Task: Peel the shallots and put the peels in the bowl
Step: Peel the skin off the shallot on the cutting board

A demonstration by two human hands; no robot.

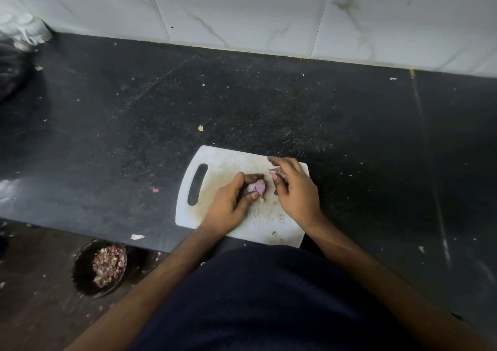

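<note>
1. At the far left edge, a blurred dark object (10, 71) sits on the counter with something pale and crumpled (24, 30) behind it; neither can be made out clearly.
2. Low on the left, below the counter's front edge, stands a dark round bowl (83, 270) holding a heap of reddish-brown shallot peels (109, 267).
3. The black counter (134, 135) is speckled with small scraps, among them a pink fleck (154, 189) left of the board and a pale flake (137, 236) near the front edge.
4. A white cutting board (215, 162) with a slot handle on its left side lies on the counter, close to the person.
5. The left hand (228, 205) rests over the board, its thumb and fingers curled round a pale purple shallot (256, 186), whose root end points toward the person.
6. Just right of the shallot, the right hand (294, 189) pinches a small pinkish piece of peel (274, 171) between its fingertips, slightly apart from the shallot.
7. Behind the counter rises a white marbled tile wall (242, 9).
</note>
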